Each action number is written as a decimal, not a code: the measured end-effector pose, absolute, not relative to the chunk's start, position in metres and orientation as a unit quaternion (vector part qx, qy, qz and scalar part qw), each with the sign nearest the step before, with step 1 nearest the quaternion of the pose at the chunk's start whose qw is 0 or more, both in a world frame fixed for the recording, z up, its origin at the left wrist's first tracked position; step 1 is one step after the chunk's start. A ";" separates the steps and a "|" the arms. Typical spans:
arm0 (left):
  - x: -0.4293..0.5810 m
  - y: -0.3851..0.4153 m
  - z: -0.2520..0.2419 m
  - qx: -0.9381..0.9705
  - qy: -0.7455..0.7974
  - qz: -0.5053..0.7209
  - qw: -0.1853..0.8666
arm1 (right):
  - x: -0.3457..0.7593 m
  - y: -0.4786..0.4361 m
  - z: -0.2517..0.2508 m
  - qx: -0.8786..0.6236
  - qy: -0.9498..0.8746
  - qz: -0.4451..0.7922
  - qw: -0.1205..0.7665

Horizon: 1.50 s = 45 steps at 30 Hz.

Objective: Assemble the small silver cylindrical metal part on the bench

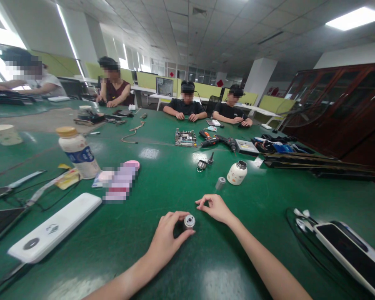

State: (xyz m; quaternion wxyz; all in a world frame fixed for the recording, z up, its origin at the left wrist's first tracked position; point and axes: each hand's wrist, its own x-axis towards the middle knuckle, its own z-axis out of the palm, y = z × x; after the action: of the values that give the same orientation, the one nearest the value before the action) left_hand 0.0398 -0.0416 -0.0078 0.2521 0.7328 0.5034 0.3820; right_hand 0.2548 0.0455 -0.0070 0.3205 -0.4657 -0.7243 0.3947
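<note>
My left hand [167, 235] has its thumb and fingers around a short silver metal cylinder [189, 221], which stands upright with its round, holed end facing up. Just to the right, my right hand [216, 207] hovers with thumb and fingertips pinched together. Whatever is between those fingertips, if anything, is too small to make out. Beyond the right hand, a second small metal cylinder [220, 183] stands beside a cream-coloured small bottle [237, 173] with an open metal neck. Farther back are a metal piece with a ring [201, 165] and a dark-tipped metal part [210, 158].
A white power bank [56, 229], a capped drink bottle [78, 152] and a pink-purple item [123, 180] lie left. Phone-like devices [346, 254] with cables lie right. A circuit board [186, 138] and power drills [217, 141] are farther back. Several people sit around the green table [162, 175].
</note>
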 end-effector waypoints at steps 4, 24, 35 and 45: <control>0.040 -0.042 -0.009 0.737 0.498 0.384 0.247 | 0.250 0.044 -0.003 -0.467 -0.707 0.402 0.348; 0.039 -0.040 -0.013 0.743 0.496 0.386 0.231 | 0.225 0.000 0.038 -0.429 -0.765 0.389 0.280; 0.039 -0.040 -0.013 0.737 0.498 0.386 0.244 | 0.217 -0.006 0.049 -0.457 -0.772 0.312 0.313; 0.039 -0.041 -0.012 0.742 0.493 0.386 0.240 | 0.222 -0.005 0.050 -0.457 -0.774 0.336 0.283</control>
State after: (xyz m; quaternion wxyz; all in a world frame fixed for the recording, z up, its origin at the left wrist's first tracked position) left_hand 0.0390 -0.0407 -0.0122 0.2403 0.7420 0.4929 0.3857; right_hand 0.2215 -0.0050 0.0500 0.2828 -0.4570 -0.7736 0.3357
